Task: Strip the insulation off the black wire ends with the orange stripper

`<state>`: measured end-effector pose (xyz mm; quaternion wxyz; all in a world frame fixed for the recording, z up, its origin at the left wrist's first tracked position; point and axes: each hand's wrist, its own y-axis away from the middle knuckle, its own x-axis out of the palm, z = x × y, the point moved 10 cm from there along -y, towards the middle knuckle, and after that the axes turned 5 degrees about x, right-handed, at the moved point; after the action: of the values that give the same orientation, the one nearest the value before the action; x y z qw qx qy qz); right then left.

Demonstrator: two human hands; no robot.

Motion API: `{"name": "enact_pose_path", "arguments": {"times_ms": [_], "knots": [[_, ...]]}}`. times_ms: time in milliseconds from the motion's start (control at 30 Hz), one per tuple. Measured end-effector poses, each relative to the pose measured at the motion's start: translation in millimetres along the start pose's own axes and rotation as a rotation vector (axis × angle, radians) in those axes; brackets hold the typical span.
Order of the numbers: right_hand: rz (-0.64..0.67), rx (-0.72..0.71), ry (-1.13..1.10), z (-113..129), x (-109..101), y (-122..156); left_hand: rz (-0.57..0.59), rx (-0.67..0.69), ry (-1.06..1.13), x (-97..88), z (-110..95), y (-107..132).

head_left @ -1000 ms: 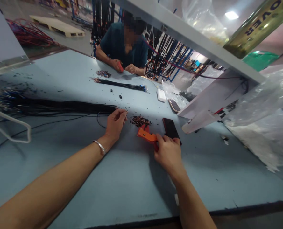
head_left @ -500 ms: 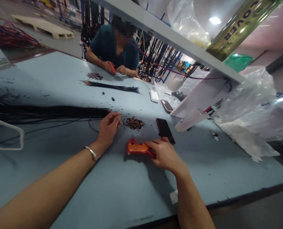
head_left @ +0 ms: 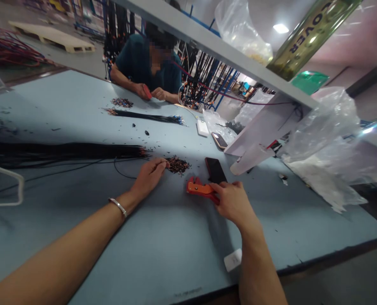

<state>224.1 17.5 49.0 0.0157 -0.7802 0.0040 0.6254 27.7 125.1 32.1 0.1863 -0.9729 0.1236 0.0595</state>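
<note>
My left hand (head_left: 152,171) is closed in a pinch at the left edge of a heap of small black and copper-coloured offcuts (head_left: 178,165). A thin black wire (head_left: 120,173) curves into it from the left; its end at my fingertips is too small to make out. My right hand (head_left: 234,201) is wrapped round the handles of an orange-red wire stripper (head_left: 201,189). The tool's jaws point left, just below the heap, and nothing shows between them. Left of my left hand lies a thick bundle of black wires (head_left: 80,150) with reddish ends.
A dark phone (head_left: 216,169) lies just beyond my right hand. A white block (head_left: 233,260) is beside my right forearm. Across the table, a co-worker (head_left: 146,67) holds a red tool near a smaller wire bundle (head_left: 143,115). A shelf post (head_left: 255,127) and plastic bags (head_left: 322,127) stand right.
My left hand has moved right to the heap, drawing the thin wire along. The wire stripper in my right hand has shifted right and slightly away from me. The view has turned a little.
</note>
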Motion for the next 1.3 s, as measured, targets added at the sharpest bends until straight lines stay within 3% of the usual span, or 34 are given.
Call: {"name": "enact_pose_path", "arguments": {"times_ms": [200, 333, 433, 500, 667, 767, 833, 1100, 1200, 1300], "knots": [[-0.086, 0.120, -0.048, 24, 6, -15, 0.007, 0.039, -0.119, 0.8, 4, -1], [-0.161, 0.306, -0.198, -6, 3, -16, 0.005, 0.128, -0.235, 2.3, -1, 0], [-0.164, 0.376, -0.564, -27, 8, -14, 0.006, 0.145, -0.308, 3.6, -2, 0], [-0.132, 0.337, -0.912, -26, 14, -15, 0.004, 0.117, -0.330, 3.1, 1, 0], [0.107, 0.186, -1.750, 18, 34, -14, 0.038, 0.109, -0.313, 5.5, 3, 1], [0.323, 0.145, -1.997, 49, 43, -9, 0.063, 0.121, -0.299, 7.6, 1, 0], [0.395, 0.136, -2.076, 59, 45, -8, 0.067, 0.122, -0.276, 7.9, 0, 0], [0.463, 0.083, -2.159, 64, 52, -8, 0.014, 0.133, -0.240, 5.0, 1, 2], [0.567, 0.038, -2.205, 74, 54, -4, -0.023, 0.124, -0.273, 1.6, 3, 4], [0.651, 0.003, -2.245, 82, 57, -1, 0.011, 0.158, -0.258, 4.8, 0, 4]]}}
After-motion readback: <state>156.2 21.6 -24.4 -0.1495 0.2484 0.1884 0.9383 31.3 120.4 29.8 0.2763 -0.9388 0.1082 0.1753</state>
